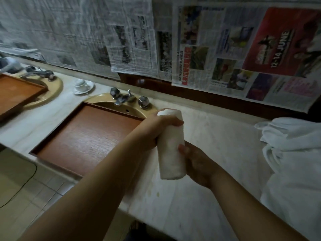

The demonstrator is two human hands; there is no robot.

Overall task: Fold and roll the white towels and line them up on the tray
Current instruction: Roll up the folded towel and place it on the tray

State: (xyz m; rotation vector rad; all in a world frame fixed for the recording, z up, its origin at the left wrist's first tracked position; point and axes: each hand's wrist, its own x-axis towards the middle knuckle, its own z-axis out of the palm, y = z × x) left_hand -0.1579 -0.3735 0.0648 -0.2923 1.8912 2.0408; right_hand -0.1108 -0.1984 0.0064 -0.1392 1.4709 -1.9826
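The left hand [154,131] has its fingers curled round the upper half of a rolled white towel [171,143], the thumb [178,122] pressed across the front of the roll. The right hand [196,164] grips the lower half from the other side, one fingertip showing on the cloth and the rest hidden behind it. The roll stands nearly upright, held in the air above the marble table [217,136], just to the right of a brown wooden tray [83,136] that lies over a yellow sink [121,105] with chrome taps [129,98]. A heap of loose white towels [291,153] lies on the table at the right edge. Further left, a second tray [19,91] sits over another sink, and a white cup on a saucer [83,85] stands between the two sinks. Newspaper sheets [225,46] cover the wall behind.
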